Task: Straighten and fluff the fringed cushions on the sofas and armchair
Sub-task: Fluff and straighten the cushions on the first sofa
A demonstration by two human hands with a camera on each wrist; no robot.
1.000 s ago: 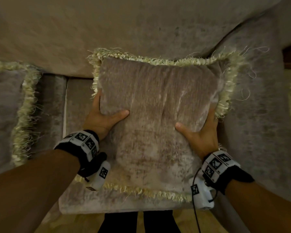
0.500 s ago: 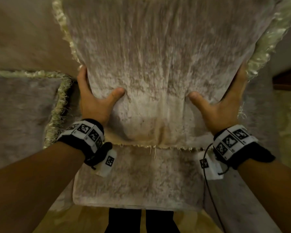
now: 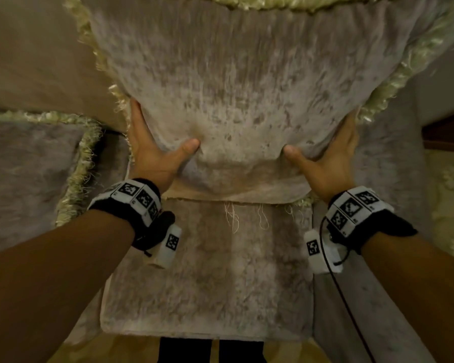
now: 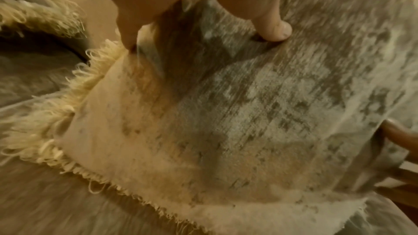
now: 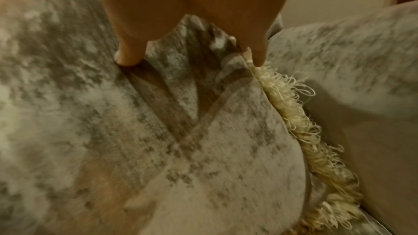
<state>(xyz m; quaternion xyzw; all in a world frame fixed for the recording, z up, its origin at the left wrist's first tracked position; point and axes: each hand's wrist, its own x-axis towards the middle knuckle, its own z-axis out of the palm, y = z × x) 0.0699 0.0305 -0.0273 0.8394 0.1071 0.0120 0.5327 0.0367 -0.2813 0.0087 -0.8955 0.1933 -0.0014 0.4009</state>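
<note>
The fringed cushion [image 3: 236, 82] is held up in front of the sofa backrest [image 3: 32, 53], clear of the seat cushion [image 3: 207, 279] below it, its lower edge hanging free with loose threads trailing. The left hand [image 3: 155, 158] grips the lower left side: thumb pressed into the front face, the remaining fingers wrapped behind the edge and out of sight. The right hand [image 3: 328, 163] mirrors this on the lower right side, thumb dug into the front, fingers behind. The wrist views confirm each thumb [image 4: 274, 29] sinking into the velvet-like cover and raising folds between thumb and palm. Assessment: the filling is soft and yielding, as the cover dimples deeply under thumb pressure; the cushion appears light, being carried by two side grips without visible sag of the arms. The pile fabric looks smooth and may slide under a flat palm, so a pinch through cover and filling is the sounder hold. The cream fringe [image 3: 393, 82] is looped and already frayed in places; holding by it risks pulling threads, so grips belong on the body just inside the trim. A second fringed cushion [image 3: 24, 174] rests on the seat to the left, against the backrest, apparently untouched. The sofa arm [image 3: 393, 163] stands just beside the right hand.
</note>
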